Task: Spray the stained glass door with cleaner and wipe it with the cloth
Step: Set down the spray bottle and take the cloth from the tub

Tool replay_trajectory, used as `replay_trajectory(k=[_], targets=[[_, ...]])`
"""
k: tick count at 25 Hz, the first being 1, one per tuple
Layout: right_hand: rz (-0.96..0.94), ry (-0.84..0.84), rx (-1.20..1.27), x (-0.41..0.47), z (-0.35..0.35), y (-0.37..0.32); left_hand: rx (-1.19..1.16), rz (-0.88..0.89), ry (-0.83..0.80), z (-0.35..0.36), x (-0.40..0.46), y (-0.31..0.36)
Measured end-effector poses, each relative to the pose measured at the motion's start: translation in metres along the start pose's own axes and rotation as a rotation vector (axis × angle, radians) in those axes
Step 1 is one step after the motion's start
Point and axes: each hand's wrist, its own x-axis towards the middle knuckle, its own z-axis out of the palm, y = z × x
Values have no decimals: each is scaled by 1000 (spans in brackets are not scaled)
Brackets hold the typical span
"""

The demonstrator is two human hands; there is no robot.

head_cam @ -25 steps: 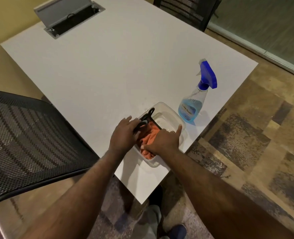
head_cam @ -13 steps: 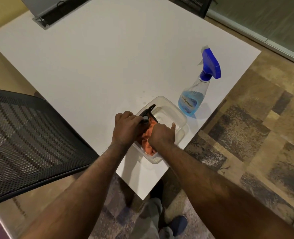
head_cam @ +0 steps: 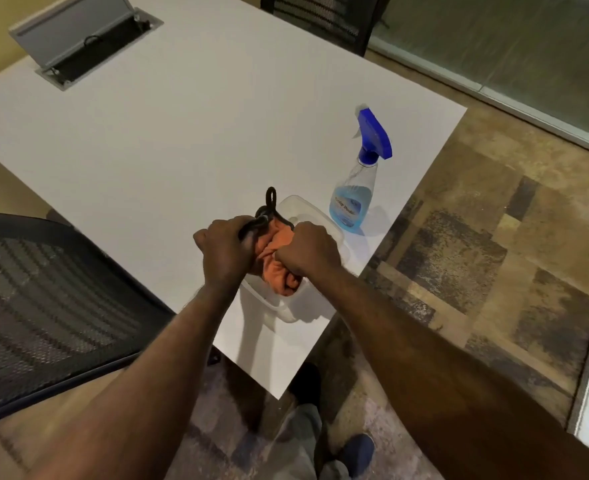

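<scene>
An orange cloth (head_cam: 279, 268) is bunched above a clear plastic tub (head_cam: 317, 216) near the white table's front corner. My right hand (head_cam: 308, 251) is closed on the cloth. Just to its left, my left hand (head_cam: 225, 252) grips a black tool whose looped handle (head_cam: 271, 199) sticks up past my fingers; its working end is hidden. A spray bottle (head_cam: 353, 199) with blue liquid and a blue trigger head stands upright to the right of the tub, apart from both hands. Frosted glass panels (head_cam: 514, 39) run along the floor at the upper right.
The white table (head_cam: 189, 140) has an open grey cable hatch (head_cam: 78, 39) at the far left. A black mesh chair (head_cam: 44, 296) stands close on my left, another chair (head_cam: 324, 15) at the far side. Patterned carpet lies to the right.
Both hands have closed and risen: the right one has gathered the orange cloth up out of the tub, and the left one has lifted the black tool so its loop points upward.
</scene>
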Motion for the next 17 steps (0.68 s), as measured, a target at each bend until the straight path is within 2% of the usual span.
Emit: replay_trajectory(k=[5, 9, 14, 17], targets=[[-37, 19, -51, -25, -53, -11, -240, 15, 84, -38, 2, 30], [-59, 102, 52, -71, -106, 8, -530, -40, 82, -63, -8, 67], [-81, 245, 100, -172, -175, 47, -739, 33, -19, -78, -55, 137], [-57, 351, 91, -255, -205, 82, -871, 59, -158, -76, -108, 185]])
